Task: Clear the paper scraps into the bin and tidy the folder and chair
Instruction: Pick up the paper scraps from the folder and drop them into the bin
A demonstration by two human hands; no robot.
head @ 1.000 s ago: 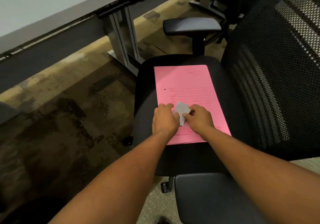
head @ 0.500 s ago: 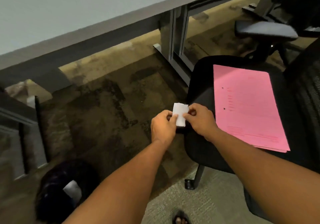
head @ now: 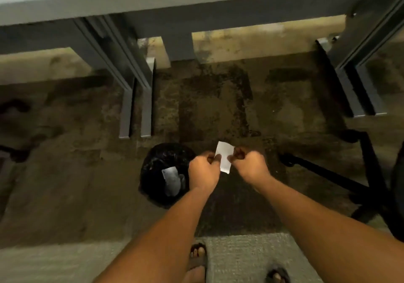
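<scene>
Now you hold one white paper scrap (head: 224,159) between both hands: your left hand (head: 204,171) pinches its left edge, your right hand (head: 249,162) its right edge, fingers closed on the sheet. The scrap hangs above the carpet, just right of the bin (head: 162,173), not yet over its mouth. The bin, lined with a black bag, already contains what appears to be pale paper (head: 172,181), though blur leaves this uncertain. Judged from this view, the clearing is partly done: this scrap remains to be dropped. The folder is out of view; only the chair base (head: 341,173) shows at right, so tidying both cannot be assessed.
</scene>
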